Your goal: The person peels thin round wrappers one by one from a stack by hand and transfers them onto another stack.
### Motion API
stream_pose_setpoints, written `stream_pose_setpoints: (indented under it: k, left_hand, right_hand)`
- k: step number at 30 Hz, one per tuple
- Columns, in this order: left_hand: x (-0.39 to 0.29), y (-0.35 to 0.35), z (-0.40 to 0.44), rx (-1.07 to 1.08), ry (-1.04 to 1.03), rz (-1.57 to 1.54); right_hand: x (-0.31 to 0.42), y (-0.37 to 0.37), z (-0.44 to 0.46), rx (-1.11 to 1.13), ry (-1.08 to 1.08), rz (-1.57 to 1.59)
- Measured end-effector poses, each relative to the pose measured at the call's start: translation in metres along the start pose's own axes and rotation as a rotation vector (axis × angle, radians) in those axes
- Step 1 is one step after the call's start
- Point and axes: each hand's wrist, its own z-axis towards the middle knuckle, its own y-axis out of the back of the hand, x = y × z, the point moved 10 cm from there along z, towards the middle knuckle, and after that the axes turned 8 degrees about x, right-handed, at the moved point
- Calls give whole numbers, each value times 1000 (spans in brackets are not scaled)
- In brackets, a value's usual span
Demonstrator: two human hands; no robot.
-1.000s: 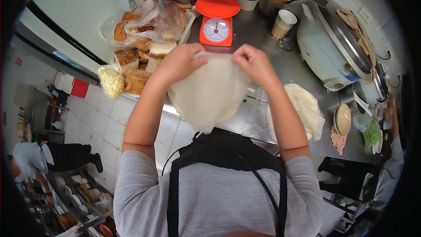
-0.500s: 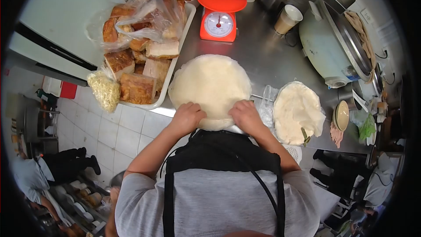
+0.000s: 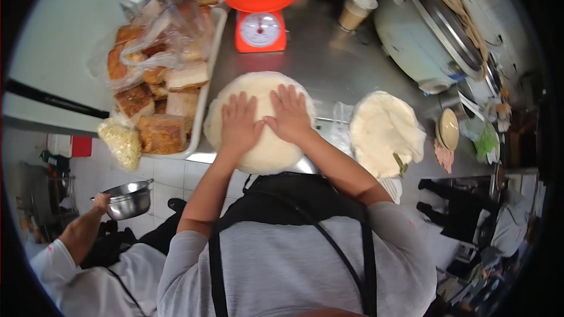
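A large pale disc of dough [image 3: 264, 155] lies at the front edge of the steel counter. Flat on its left part rests my left hand [image 3: 239, 120], fingers stretched away from me. My right hand [image 3: 289, 113] is spread on the dough's right part, its thumb close to the left thumb. Both hands are open and grip nothing. To the right lies a second, uneven pale round [image 3: 382, 129] with a greenish strip on its lower edge. Clear crumpled plastic [image 3: 342, 123] sits between the two rounds.
Beyond the dough stands a red kitchen scale [image 3: 260, 23]. At left, a white tray [image 3: 205, 94] holds browned meat chunks and plastic bags. A paper cup [image 3: 357, 9] and a large lidded cooker [image 3: 423, 41] are at back right. Behind left, another person carries a metal bowl [image 3: 126, 201].
My hands have moved from the dough's near edge onto its top, opening flat. The view has shifted, and a person with a metal bowl now shows at lower left.
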Motion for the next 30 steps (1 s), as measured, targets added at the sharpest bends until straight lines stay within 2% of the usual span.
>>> stream_pose_setpoints:
  k: [5,8,12,13,14,16,18,20,22,24,27,30]
  left_hand:
    - [-3,1,1,-33,-37,8]
    - [-3,2,-1,-18,-48,-25]
    - [7,3,3,-7,21,-223]
    - [10,7,6,-93,60,-287]
    - [2,12,13,-142,52,-382]
    - [-25,22,30,-243,43,-571]
    - [-98,33,43,-357,-157,-519]
    - [-166,20,57,-284,-242,-619]
    - [-224,-7,68,-78,-228,-685]
    - [-268,-30,70,111,-152,-728]
    - [-309,-53,70,200,-141,-888]
    - [-321,-42,81,293,-141,-1266]
  right_hand:
    - [-10,3,-14,-28,175,40]
    - [-43,16,-46,97,67,53]
    - [-125,104,-127,-306,-49,-22]
    - [-160,112,-145,-329,-184,-37]
    - [-193,118,-159,-350,-317,-52]
    - [-235,130,-176,-411,-448,-118]
    - [-263,122,-173,-348,-523,-169]
    - [-290,110,-168,-281,-558,-159]
    - [-313,99,-162,-209,-557,-88]
    - [-305,129,-172,-323,-474,80]
    - [-279,184,-187,-358,-363,296]
    - [-257,226,-194,-357,-245,448]
